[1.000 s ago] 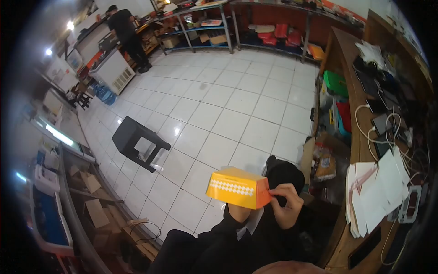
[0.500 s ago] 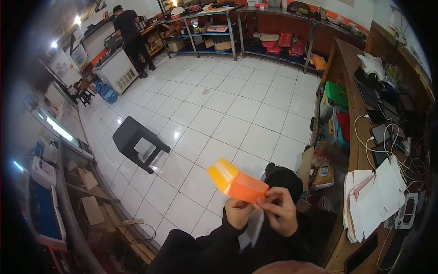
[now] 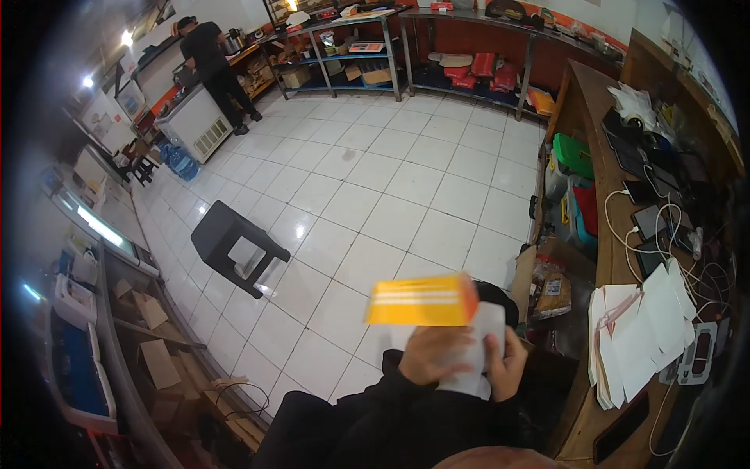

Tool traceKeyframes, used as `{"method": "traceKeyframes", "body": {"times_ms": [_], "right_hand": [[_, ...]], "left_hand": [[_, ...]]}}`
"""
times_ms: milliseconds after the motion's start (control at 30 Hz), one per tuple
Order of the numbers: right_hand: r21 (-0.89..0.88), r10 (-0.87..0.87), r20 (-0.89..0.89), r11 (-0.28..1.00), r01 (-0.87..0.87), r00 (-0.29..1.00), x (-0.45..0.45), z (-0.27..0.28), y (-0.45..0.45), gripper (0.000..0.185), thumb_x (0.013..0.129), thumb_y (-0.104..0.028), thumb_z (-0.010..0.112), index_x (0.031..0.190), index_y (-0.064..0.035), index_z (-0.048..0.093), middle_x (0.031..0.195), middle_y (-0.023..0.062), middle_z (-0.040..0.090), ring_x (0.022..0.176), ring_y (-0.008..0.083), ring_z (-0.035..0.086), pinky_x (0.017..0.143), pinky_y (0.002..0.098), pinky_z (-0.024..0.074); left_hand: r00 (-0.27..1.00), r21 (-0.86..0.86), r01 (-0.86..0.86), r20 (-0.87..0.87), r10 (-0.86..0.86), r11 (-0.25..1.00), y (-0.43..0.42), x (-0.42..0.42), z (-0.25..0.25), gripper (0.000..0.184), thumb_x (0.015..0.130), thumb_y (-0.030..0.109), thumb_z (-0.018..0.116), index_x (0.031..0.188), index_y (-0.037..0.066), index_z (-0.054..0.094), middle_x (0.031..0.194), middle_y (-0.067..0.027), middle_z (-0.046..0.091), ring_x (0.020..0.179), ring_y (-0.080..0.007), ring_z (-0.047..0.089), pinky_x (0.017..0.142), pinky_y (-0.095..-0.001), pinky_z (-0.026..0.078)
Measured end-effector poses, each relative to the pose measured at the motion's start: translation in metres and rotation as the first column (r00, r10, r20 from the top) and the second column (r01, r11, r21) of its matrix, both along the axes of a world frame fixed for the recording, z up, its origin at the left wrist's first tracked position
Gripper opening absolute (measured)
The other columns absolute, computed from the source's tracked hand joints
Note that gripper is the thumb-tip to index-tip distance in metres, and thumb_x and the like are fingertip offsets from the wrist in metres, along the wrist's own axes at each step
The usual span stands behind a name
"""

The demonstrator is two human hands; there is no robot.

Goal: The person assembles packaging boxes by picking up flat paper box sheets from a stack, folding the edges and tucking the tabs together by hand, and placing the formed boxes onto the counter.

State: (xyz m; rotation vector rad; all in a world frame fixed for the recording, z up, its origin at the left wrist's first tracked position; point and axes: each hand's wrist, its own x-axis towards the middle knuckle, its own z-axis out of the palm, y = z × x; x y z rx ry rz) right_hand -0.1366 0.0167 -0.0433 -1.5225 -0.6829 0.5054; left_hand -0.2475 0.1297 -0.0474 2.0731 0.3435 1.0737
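While the right hand [image 3: 509, 366] pinches a flat white paper piece [image 3: 480, 356] over the person's dark-clothed lap, the left hand [image 3: 437, 352] is blurred against the piece's left side; whether it grips cannot be told. Just beyond the left hand, a tapered yellow-and-orange cardboard box [image 3: 419, 301] is in the air, its orange end beside the paper piece's top. On the right, a stack of white papers [image 3: 637, 336] lies along the left edge of the brown wooden desk [image 3: 576, 395], with white cables [image 3: 613, 205] farther up. Beyond the box, leftward, a black plastic stool [image 3: 221, 230] is on the white tiled floor [image 3: 375, 211]. At the far left, a dark-clothed person [image 3: 209, 59] stands beside a white chest freezer [image 3: 191, 121].
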Motion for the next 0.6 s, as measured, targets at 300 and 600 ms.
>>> {"method": "traceKeyframes", "body": {"times_ms": [300, 600], "right_hand": [[0.236, -0.064, -0.305, 0.962, 0.141, 0.950, -0.004, 0.013, 0.001, 0.022, 0.087, -0.006, 0.047, 0.106, 0.0045, 0.052, 0.090, 0.0081, 0.058, 0.085, 0.0085, 0.050, 0.072, 0.0223, 0.0407], [0.018, -0.072, 0.601, 0.997, 0.077, 0.796, 0.005, 0.019, -0.019, 0.036, 0.059, 0.007, 0.064, 0.092, -0.0065, 0.065, 0.075, 0.0068, 0.055, 0.069, 0.0209, 0.054, 0.057, 0.0292, 0.0452]], "left_hand": [[1.000, 0.236, 0.017, 0.014, -0.021, 0.972, -0.014, 0.004, -0.013, 0.030, 0.055, 0.002, 0.063, 0.083, 0.008, 0.064, 0.082, -0.0027, 0.059, 0.072, -0.0214, 0.056, 0.061, -0.0303, 0.042], [0.993, -0.375, -0.037, -0.117, -0.007, 0.926, -0.024, -0.005, -0.005, 0.008, 0.069, -0.003, 0.058, 0.077, -0.003, 0.058, 0.073, -0.0140, 0.053, 0.065, -0.0267, 0.053, 0.059, -0.0290, 0.042]]}}
